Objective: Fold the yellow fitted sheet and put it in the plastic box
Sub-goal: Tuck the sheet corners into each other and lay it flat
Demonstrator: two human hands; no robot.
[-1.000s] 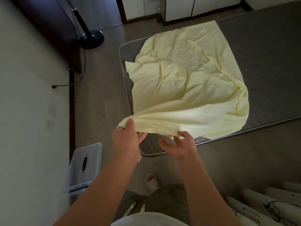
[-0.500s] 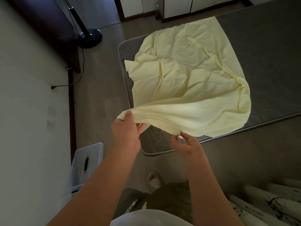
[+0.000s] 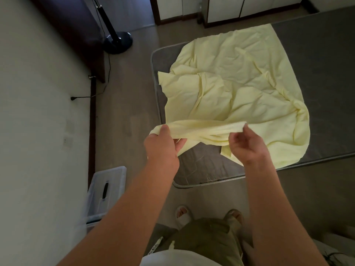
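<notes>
Item 1. Plastic box point(image 3: 104, 191): translucent, dark handle on top, standing on the floor against the wall. It lies at 7 o'clock from the left hand and well apart from the sheet. Whether it is lidded cannot be told for certain.

Item 2. Left hand point(image 3: 161, 148): closed round the near edge of the sheet, thumb on top, with the cloth bunched in the grip. This is the hand nearer the box.

Item 3. Yellow fitted sheet point(image 3: 240, 89): unfolded and creased, its bulk spread on the bed point(image 3: 322, 60) at 12 to 1 o'clock from the hands. The near edge is lifted off the bed and drawn into a band between the two hands; the band's long axis runs 9 to 3 o'clock.

Item 4. Right hand point(image 3: 247, 146): fingertips pinching the other end of the band, the remaining fingers curled.

Note. Judged stage: early, no fold laid yet. The next fold would likely carry the held edge toward 12 o'clock, across the bulk and away from the body. The box lies behind and to the left.
</notes>
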